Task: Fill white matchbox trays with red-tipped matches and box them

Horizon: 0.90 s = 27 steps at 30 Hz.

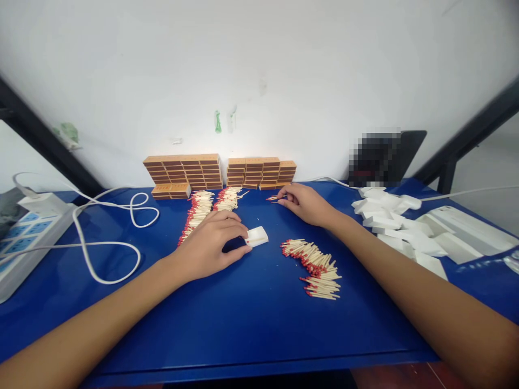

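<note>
My left hand [219, 237] grips one end of a small white matchbox tray [258, 236] between thumb and fingers, low over the blue table. Red matchheads show at the tray's near left end; the rest of its inside is hard to make out. Farther back, my right hand [298, 202] is closed in a pinch on a few matches [271, 199], their red heads pointing left. Rows of red-headed matches [201, 208] lie just beyond my left hand, partly hidden by it. Another spread of matches [320, 270] lies between my forearms.
Stacked matchboxes [182, 170] and a second, lower stack [261, 173] stand against the wall. White empty trays [401, 221] are heaped at right, near a dark tablet-like panel [405, 156]. A power strip [32, 237] and looping white cable [83, 237] occupy the left of the blue table [243, 329].
</note>
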Tool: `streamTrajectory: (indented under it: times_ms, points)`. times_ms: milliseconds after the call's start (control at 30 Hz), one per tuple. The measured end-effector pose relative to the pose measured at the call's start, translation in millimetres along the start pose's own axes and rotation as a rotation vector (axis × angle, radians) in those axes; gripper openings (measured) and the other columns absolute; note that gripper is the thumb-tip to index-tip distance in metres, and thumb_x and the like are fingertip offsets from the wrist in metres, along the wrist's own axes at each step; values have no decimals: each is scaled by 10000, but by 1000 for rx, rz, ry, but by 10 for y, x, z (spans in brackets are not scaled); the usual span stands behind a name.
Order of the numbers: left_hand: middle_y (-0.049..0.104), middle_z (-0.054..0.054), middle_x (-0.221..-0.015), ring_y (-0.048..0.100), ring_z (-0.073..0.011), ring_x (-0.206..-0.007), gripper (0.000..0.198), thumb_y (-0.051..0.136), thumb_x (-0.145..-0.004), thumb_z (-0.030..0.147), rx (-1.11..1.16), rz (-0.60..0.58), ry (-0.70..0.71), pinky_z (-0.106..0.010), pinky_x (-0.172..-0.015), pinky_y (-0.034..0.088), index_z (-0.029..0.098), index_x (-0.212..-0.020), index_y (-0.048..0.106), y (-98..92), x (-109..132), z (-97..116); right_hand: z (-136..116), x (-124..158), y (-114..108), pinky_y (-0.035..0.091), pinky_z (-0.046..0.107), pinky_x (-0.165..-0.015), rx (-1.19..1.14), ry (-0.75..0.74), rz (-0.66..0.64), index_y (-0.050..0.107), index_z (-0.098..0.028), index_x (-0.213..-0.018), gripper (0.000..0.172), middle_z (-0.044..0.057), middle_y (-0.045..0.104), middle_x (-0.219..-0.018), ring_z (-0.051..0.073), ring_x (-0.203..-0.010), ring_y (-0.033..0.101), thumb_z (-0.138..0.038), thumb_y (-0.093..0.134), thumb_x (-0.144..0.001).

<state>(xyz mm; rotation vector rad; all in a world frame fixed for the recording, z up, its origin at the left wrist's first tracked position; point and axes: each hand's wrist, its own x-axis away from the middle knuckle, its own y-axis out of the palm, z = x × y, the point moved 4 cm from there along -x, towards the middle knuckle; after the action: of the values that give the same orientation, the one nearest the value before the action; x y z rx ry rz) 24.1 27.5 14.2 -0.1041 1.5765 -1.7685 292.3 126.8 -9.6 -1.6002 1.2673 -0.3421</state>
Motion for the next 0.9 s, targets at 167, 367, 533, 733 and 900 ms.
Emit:
streamTrajectory:
  times_ms: [167, 367, 533, 733, 900]
  points:
    - [796, -60, -1143, 662, -269, -1193, 160, 708, -995, 346, 4, -3, 0, -474, -1061, 533, 230, -1091, 762, 1, -5, 1, -12, -1, -3, 393, 314, -705, 14, -8, -8, 714, -192, -973, 155, 50, 651, -856, 191, -733, 539, -302, 605, -983]
    - [798, -63, -1135, 671, -272, -1192, 147, 710, -988, 334, -4, -5, -6, -470, -1047, 538, 235, -1083, 763, -1, -14, 4, -17, -5, -3, 397, 315, -708, 22, -16, -4, 718, -197, -1002, 157, 40, 631, -827, 195, -737, 546, -290, 592, -985]
    - [799, -67, -1136, 672, -275, -1192, 158, 714, -983, 335, -5, -9, -9, -471, -1042, 540, 236, -1094, 764, 0, -7, 1, -5, -12, -4, 396, 320, -697, 49, 34, -28, 689, -191, -918, 149, 49, 643, -828, 198, -735, 552, -298, 606, -980]
    - [795, -68, -1134, 662, -280, -1208, 192, 722, -984, 370, -2, -14, -12, -486, -1069, 534, 229, -1109, 759, 0, -5, 3, -78, 14, -45, 426, 342, -766, 72, -8, -55, 646, -192, -892, 139, 88, 682, -931, 212, -803, 576, -264, 586, -994]
    - [794, -69, -1114, 665, -282, -1208, 169, 722, -981, 364, -2, -7, -16, -485, -1068, 538, 231, -1078, 763, 0, -3, 3, -158, 37, -74, 414, 337, -756, 59, -26, -49, 646, -196, -915, 141, 80, 675, -938, 214, -816, 580, -288, 586, -1004]
